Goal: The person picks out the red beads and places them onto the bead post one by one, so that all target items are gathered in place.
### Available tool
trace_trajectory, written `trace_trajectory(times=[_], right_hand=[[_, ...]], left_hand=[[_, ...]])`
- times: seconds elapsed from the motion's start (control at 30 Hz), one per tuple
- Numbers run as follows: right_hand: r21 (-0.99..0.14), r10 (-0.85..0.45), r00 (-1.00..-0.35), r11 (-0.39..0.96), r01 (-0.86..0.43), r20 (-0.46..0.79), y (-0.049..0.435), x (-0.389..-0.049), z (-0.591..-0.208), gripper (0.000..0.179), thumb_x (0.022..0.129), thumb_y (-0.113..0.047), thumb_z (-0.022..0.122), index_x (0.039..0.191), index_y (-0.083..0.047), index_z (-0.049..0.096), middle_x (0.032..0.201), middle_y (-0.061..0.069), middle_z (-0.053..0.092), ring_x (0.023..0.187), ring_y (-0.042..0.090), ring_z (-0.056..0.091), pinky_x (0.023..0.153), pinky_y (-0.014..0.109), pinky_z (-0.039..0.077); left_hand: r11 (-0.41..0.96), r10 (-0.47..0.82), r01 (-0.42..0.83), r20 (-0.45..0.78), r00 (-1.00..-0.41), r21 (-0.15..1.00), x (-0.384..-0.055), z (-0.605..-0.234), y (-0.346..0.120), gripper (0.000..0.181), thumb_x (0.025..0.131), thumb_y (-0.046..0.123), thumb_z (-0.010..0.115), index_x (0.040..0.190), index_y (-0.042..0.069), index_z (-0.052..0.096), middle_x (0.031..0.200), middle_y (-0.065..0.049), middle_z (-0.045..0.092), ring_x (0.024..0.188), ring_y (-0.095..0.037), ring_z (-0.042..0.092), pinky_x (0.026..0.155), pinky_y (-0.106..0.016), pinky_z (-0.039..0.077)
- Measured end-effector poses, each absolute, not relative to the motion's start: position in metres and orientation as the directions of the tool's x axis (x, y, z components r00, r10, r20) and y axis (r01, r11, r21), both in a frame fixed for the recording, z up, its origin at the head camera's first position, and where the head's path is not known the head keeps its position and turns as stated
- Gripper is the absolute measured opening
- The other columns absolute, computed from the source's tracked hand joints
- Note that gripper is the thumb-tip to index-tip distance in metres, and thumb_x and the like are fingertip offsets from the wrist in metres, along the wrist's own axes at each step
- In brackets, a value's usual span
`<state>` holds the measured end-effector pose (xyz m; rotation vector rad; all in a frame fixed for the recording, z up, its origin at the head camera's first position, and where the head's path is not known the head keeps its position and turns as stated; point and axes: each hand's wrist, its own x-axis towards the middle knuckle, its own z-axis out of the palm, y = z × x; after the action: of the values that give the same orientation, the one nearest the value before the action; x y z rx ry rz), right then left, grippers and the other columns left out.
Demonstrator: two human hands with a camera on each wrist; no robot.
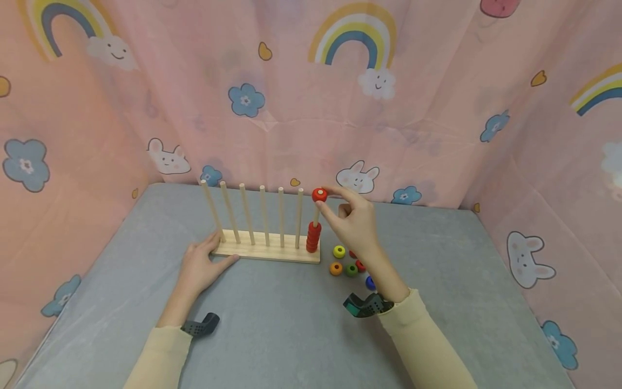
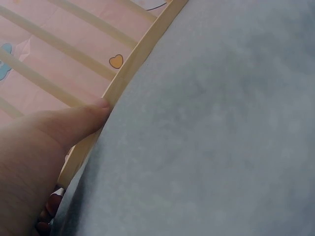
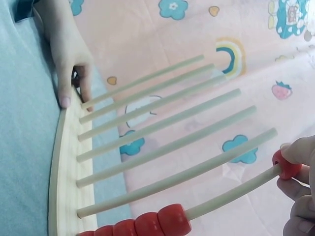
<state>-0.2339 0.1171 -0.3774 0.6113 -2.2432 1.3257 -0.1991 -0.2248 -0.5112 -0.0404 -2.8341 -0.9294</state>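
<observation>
My right hand pinches a red bead between thumb and fingertips at the top of the rightmost peg. In the right wrist view the peg's tip sits at the hole of that red bead. Several red beads are stacked at the foot of the same peg. The wooden peg board stands on the table with its other pegs bare. At its left end my left hand grips the base, thumb along the front edge and fingers behind. The left wrist view shows the thumb on the base edge.
Loose beads lie right of the board: a yellow bead, an orange bead, a green bead, a blue bead and red ones partly hidden by the right forearm. A grey cloth covers the table; pink printed curtains surround it.
</observation>
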Motion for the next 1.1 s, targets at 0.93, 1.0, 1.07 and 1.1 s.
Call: trace_trajectory(times=[0.93,1.0,1.07,1.1], right_hand=[[-0.681,-0.143,-0.796,0.443,-0.583,0.588,0.128,-0.233,-0.387,0.033,0.095,-0.009,0.081,0.128,-0.006,0.076,0.117,0.009,0.077,0.042,0.007,0.03,0.044,0.022,0.025],[-0.689,-0.139,-0.801,0.437,-0.578,0.583,0.132,-0.232,-0.389,0.033,0.095,-0.009,0.081,0.127,-0.006,0.076,0.117,0.009,0.077,0.042,0.007,0.03,0.044,0.022,0.025],[-0.693,-0.138,-0.803,0.435,-0.574,0.579,0.136,-0.231,-0.392,0.033,0.095,-0.01,0.082,0.127,-0.006,0.077,0.117,0.01,0.078,0.041,0.007,0.029,0.043,0.022,0.025],[-0.697,-0.137,-0.807,0.435,-0.57,0.574,0.138,-0.231,-0.394,0.033,0.095,-0.01,0.082,0.127,-0.006,0.077,0.117,0.01,0.077,0.041,0.006,0.029,0.043,0.022,0.025]], left_hand=[[0.805,-0.025,0.068,0.148,-0.989,0.59,-0.199,-0.51,-0.224,0.086,0.093,0.043,0.082,0.159,0.0,0.045,0.164,-0.021,0.043,0.114,-0.045,0.052,0.096,-0.055,0.043],[0.803,-0.026,0.065,0.144,-0.989,0.592,-0.199,-0.51,-0.224,0.087,0.093,0.043,0.082,0.159,0.0,0.045,0.164,-0.021,0.043,0.115,-0.045,0.052,0.096,-0.055,0.043],[0.8,-0.026,0.063,0.14,-0.99,0.596,-0.199,-0.51,-0.224,0.087,0.093,0.044,0.082,0.159,0.0,0.044,0.164,-0.021,0.043,0.115,-0.045,0.052,0.096,-0.055,0.043],[0.8,-0.026,0.061,0.136,-0.99,0.597,-0.199,-0.51,-0.224,0.087,0.094,0.045,0.081,0.159,0.0,0.044,0.164,-0.022,0.043,0.116,-0.045,0.052,0.096,-0.055,0.043]])
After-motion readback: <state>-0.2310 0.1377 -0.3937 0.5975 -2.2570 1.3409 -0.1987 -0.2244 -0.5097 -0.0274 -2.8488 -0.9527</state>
